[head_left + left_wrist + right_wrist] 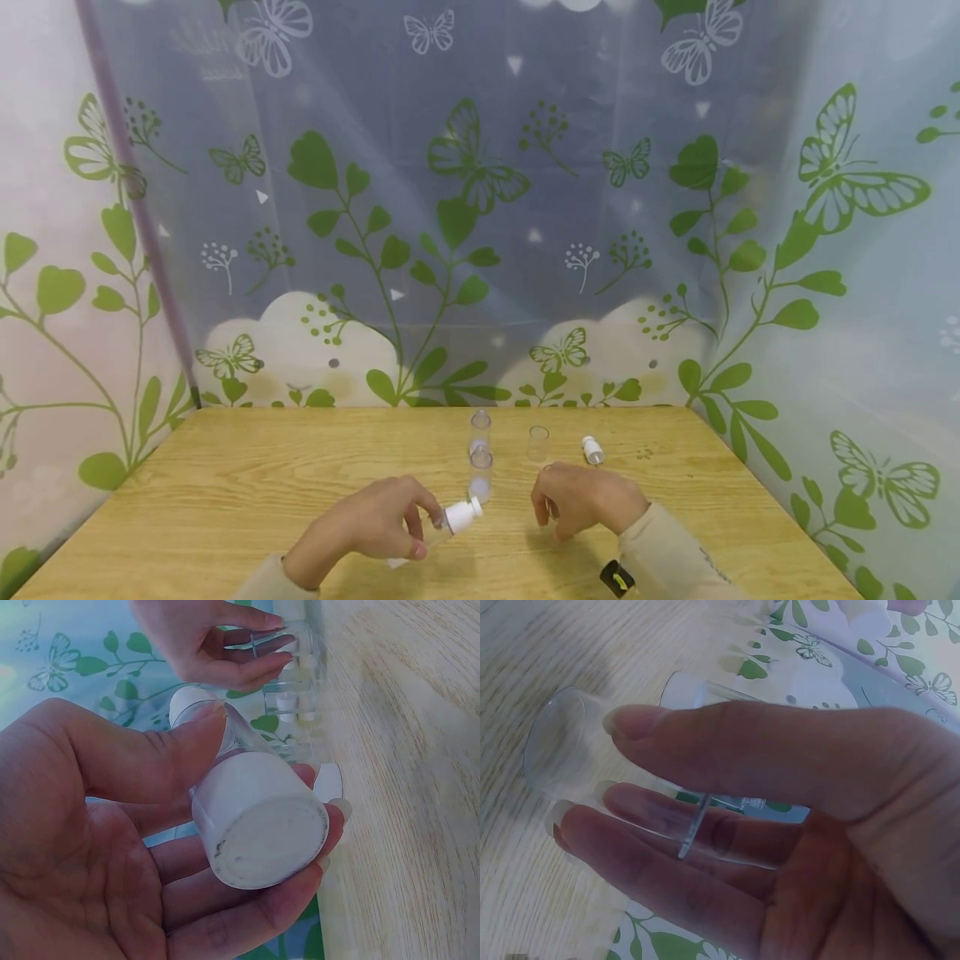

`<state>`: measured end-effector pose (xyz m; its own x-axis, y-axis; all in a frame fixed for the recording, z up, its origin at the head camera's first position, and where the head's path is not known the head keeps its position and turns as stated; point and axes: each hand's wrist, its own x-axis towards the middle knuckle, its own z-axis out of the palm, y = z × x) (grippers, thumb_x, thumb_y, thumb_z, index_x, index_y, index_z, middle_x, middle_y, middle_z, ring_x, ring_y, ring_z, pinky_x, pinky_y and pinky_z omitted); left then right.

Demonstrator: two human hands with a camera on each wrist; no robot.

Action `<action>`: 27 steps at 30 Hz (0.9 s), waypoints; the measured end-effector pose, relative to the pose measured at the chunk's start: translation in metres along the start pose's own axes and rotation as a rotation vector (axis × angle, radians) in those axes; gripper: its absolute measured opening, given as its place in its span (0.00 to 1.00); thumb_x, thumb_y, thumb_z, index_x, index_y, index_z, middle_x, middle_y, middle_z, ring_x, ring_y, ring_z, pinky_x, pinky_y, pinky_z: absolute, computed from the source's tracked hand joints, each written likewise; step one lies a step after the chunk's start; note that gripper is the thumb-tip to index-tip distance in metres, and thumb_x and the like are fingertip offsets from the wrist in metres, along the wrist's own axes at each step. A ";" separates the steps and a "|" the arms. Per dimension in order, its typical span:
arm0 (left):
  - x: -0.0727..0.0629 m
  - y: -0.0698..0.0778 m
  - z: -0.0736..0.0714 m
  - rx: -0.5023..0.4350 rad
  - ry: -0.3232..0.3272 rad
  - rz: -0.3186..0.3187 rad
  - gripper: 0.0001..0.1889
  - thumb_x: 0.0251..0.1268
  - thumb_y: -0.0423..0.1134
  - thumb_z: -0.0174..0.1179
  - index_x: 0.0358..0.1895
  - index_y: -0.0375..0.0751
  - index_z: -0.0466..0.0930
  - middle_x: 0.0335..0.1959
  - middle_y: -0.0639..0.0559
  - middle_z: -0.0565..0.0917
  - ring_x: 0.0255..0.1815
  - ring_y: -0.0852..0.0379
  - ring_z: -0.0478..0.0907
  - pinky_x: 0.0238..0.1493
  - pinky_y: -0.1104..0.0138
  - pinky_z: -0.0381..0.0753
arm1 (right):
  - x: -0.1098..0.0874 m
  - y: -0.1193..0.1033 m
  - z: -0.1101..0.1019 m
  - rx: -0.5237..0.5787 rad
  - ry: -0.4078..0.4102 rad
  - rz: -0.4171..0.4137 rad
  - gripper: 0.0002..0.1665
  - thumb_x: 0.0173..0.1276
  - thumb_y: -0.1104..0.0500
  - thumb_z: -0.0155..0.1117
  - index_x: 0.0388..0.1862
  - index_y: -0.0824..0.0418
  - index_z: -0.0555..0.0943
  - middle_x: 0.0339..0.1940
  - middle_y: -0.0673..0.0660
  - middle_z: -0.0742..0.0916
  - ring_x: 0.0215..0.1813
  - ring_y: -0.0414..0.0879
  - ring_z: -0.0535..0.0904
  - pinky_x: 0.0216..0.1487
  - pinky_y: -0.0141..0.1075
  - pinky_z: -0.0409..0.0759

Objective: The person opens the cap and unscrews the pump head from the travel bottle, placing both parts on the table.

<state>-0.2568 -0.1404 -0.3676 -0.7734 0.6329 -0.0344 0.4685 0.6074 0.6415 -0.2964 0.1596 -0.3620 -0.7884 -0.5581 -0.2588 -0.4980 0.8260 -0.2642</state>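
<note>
My left hand [382, 517] grips a small clear bottle [259, 817] with a white pump top [462, 515] and a white base. The bottle is tilted, its top toward the middle of the table. In the left wrist view, the thumb lies across the clear body and the fingers curl beneath. My right hand [588, 500], close over the table, holds a clear cylindrical cap [551, 746] between thumb and fingers. Its rim crosses the fingers in the right wrist view. In the head view, the knuckles hide most of this cap.
Two clear-capped bottles, a far one [480, 427] and a nearer one [481, 473], stand in line on the wooden table [300, 450]. A clear empty cap [538, 446] stands to their right, then a white pump top piece [592, 450]. A patterned curtain [525, 250] hangs behind.
</note>
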 end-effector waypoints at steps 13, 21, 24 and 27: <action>0.000 0.000 0.002 -0.004 -0.004 -0.010 0.16 0.51 0.27 0.72 0.46 0.38 0.88 0.32 0.46 0.91 0.29 0.62 0.84 0.31 0.70 0.83 | 0.001 0.001 0.002 -0.025 -0.004 0.003 0.13 0.52 0.71 0.79 0.29 0.55 0.88 0.30 0.47 0.85 0.33 0.35 0.74 0.37 0.30 0.77; 0.000 0.000 0.003 -0.011 -0.014 0.003 0.16 0.51 0.27 0.72 0.46 0.37 0.88 0.32 0.45 0.91 0.29 0.64 0.85 0.32 0.70 0.84 | -0.001 0.001 0.004 -0.028 -0.003 0.003 0.12 0.52 0.69 0.80 0.29 0.53 0.87 0.31 0.45 0.83 0.35 0.35 0.73 0.39 0.31 0.77; 0.000 0.000 0.004 -0.006 -0.015 0.009 0.16 0.52 0.28 0.72 0.47 0.37 0.88 0.33 0.45 0.92 0.29 0.64 0.85 0.33 0.69 0.85 | -0.001 0.001 0.005 -0.029 0.007 0.004 0.12 0.51 0.68 0.80 0.29 0.53 0.87 0.31 0.45 0.81 0.35 0.35 0.73 0.38 0.31 0.76; 0.001 -0.001 0.004 0.000 -0.013 0.009 0.16 0.52 0.28 0.72 0.47 0.37 0.88 0.33 0.44 0.92 0.30 0.62 0.86 0.34 0.67 0.86 | -0.001 0.000 0.006 -0.016 0.016 0.013 0.13 0.49 0.70 0.79 0.28 0.54 0.87 0.32 0.46 0.80 0.35 0.35 0.72 0.36 0.30 0.76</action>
<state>-0.2564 -0.1385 -0.3712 -0.7633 0.6449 -0.0388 0.4755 0.6015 0.6420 -0.2933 0.1602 -0.3671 -0.8005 -0.5462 -0.2468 -0.4933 0.8342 -0.2465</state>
